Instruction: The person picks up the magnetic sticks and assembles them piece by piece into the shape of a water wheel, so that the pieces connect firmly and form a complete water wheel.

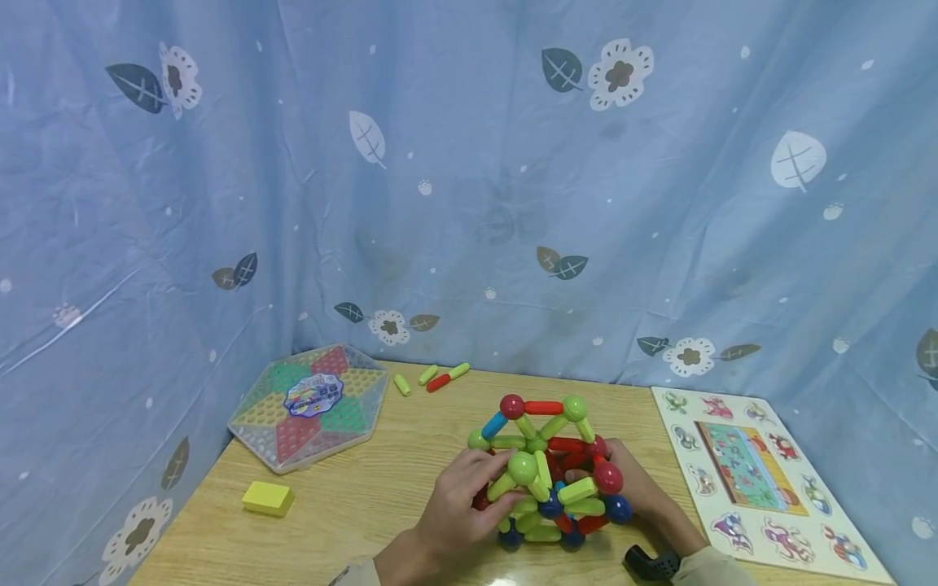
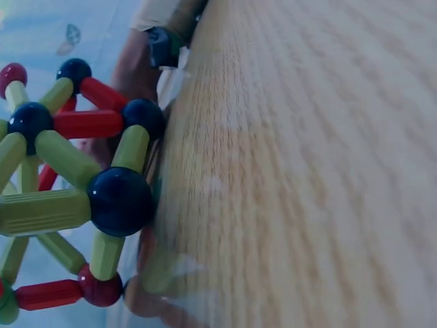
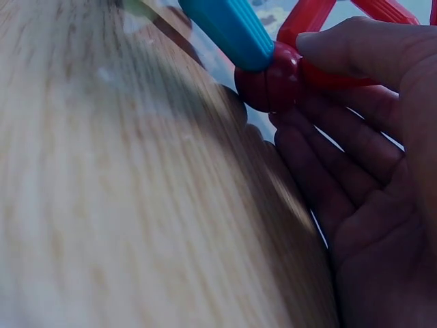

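Both hands [image 1: 469, 496] [image 1: 637, 488] hold rod-and-ball model [image 1: 550, 472]; game board [image 1: 311, 404] label seemingly unreadable.

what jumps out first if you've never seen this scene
A bright ball-and-stick structure in the middle of the wooden table, cupped by the left hand and right hand. To the left lies a hexagonal game board; along the right edge, an animal puzzle board.

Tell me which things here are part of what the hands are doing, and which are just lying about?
In use:
- ball-and-rod structure
- left hand, holding it
- right hand, holding it

Lying about:
- loose rods
- hexagonal game board
- yellow block
- animal puzzle board
- wooden table
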Motion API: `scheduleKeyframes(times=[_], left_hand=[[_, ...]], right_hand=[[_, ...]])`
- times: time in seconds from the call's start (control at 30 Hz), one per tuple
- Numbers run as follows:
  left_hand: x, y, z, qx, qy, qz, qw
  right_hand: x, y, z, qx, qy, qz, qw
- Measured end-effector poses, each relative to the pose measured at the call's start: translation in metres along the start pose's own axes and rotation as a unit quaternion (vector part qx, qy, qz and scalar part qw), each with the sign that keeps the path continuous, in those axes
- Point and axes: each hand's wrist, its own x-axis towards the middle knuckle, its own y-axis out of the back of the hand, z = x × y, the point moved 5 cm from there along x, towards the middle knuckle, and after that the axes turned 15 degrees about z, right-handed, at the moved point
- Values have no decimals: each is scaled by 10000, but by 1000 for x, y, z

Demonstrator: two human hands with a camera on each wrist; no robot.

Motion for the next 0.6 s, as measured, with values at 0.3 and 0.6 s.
scheduleKeyframes(times=[0.3, 0.6], left_hand=[[0, 0, -6, -89, -157, 107, 9998], [2, 1, -23, -255, -426, 183, 9986]], right_hand=[[1, 2, 2, -110, -32, 45, 9999], [-1, -2, -4, -372, 160, 282, 9988]])
